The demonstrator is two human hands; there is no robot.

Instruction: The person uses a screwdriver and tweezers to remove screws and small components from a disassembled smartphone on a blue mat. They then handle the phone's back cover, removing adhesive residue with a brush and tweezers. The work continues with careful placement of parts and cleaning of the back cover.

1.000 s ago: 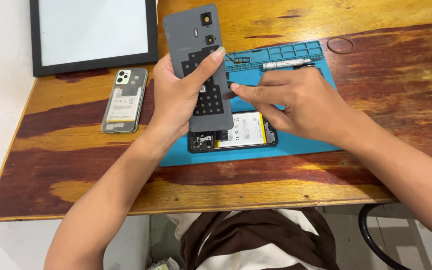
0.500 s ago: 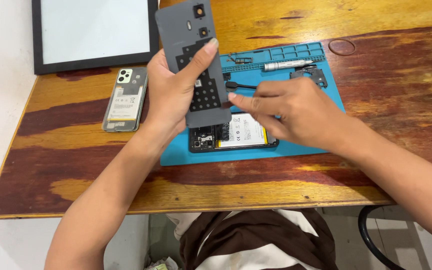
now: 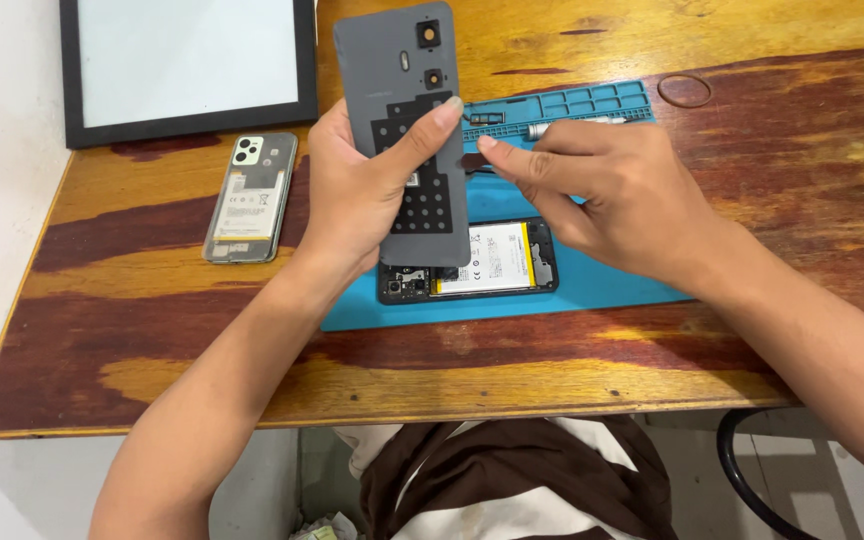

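back cover [image 3: 407, 120], grey, stands upright above the blue mat [image 3: 612, 290], long axis running away from the person, inner side toward the camera. left hand [image 3: 352, 195] is clamped on its lower half, thumb across the black perforated patch. right hand [image 3: 617, 190] is level with the cover's right edge, thumb and forefinger pinched on a small dark pick [image 3: 474, 160] just beside that edge. opened phone [image 3: 472, 262] lies flat on the mat directly below the cover.

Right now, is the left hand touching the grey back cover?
Touching. The head view shows the left hand gripping the grey back cover, thumb pressed across its inner face, lifted above the opened phone on the blue mat.
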